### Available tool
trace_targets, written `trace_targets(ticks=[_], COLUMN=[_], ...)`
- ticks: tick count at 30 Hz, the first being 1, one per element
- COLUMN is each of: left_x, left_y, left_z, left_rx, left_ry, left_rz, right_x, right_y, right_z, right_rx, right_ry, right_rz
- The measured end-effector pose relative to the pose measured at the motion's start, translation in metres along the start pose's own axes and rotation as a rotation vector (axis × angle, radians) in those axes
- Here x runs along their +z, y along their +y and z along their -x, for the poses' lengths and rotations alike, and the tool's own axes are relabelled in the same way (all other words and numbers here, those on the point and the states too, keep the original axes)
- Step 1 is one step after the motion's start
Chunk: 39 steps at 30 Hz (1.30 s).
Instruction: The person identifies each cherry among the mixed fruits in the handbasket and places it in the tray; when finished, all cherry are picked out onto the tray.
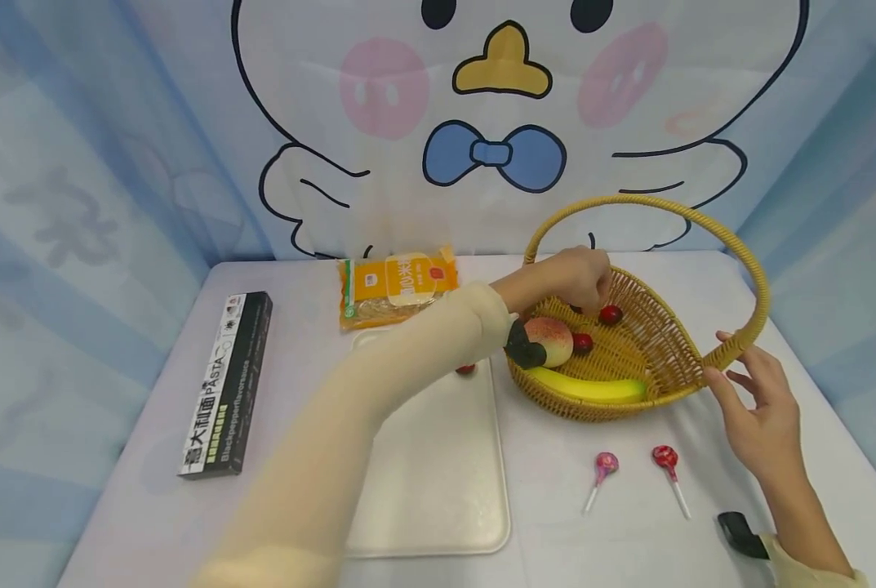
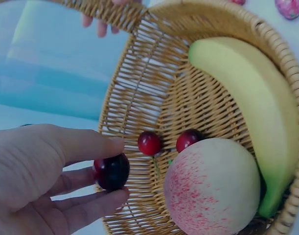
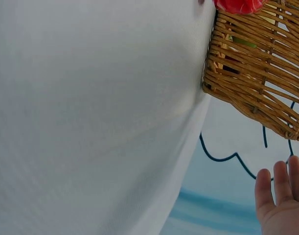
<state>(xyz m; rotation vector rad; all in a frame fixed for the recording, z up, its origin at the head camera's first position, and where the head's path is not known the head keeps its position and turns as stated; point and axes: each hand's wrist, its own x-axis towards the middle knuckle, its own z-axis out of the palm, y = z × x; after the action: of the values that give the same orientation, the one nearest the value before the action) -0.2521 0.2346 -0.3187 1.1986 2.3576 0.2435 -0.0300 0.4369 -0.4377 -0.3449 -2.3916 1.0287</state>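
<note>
My left hand (image 1: pixel 580 278) is over the far left part of the wicker basket (image 1: pixel 661 327). In the left wrist view its thumb and fingers pinch a dark red cherry (image 2: pixel 111 171) close to the basket's wall. Two more cherries, one (image 2: pixel 149 143) with a stem and another (image 2: pixel 189 140) against the peach (image 2: pixel 215 188), lie inside. A yellow banana (image 2: pixel 247 83) with green ends lies along the near side. My right hand (image 1: pixel 764 416) holds the basket at the right foot of its handle (image 1: pixel 749 269), thumb at the rim and other fingers behind.
Two lollipops, one pink (image 1: pixel 606 464) and one red (image 1: pixel 664 457), lie before the basket. A pale tray (image 1: pixel 430 498) sits left, partly under my left sleeve, with a small red thing (image 1: pixel 465 369) on it. Beyond are an orange food packet (image 1: pixel 401 282) and a pasta box (image 1: pixel 224 384).
</note>
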Motion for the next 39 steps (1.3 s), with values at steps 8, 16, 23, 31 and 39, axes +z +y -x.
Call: trace_targets(ticks=[8,16,23,31,39], left_x=[0.006,0.026,0.038,0.056,0.079], left_y=[-0.009,-0.02,-0.024,-0.028,-0.033], left_z=[0.03,0.055,0.07,0.087,0.109], left_rx=[0.162,0.215,0.207,0.187,0.088], left_ry=[0.148,0.263,0.336,0.395,0.511], left_rz=[0.071,0.183,0.244,0.2,0.277], right_x=[-0.001,-0.002,-0.002,-0.001,-0.002], right_y=[-0.001,-0.002,-0.003,-0.005,-0.005], right_z=[-0.001,0.001,0.001,0.0,0.0], right_rx=[-0.037,-0.018,-0.038,-0.029,0.005], right_ry=[-0.012,-0.023,-0.019,-0.027,-0.026], right_rz=[0.0,0.004,-0.017,0.009,0.014])
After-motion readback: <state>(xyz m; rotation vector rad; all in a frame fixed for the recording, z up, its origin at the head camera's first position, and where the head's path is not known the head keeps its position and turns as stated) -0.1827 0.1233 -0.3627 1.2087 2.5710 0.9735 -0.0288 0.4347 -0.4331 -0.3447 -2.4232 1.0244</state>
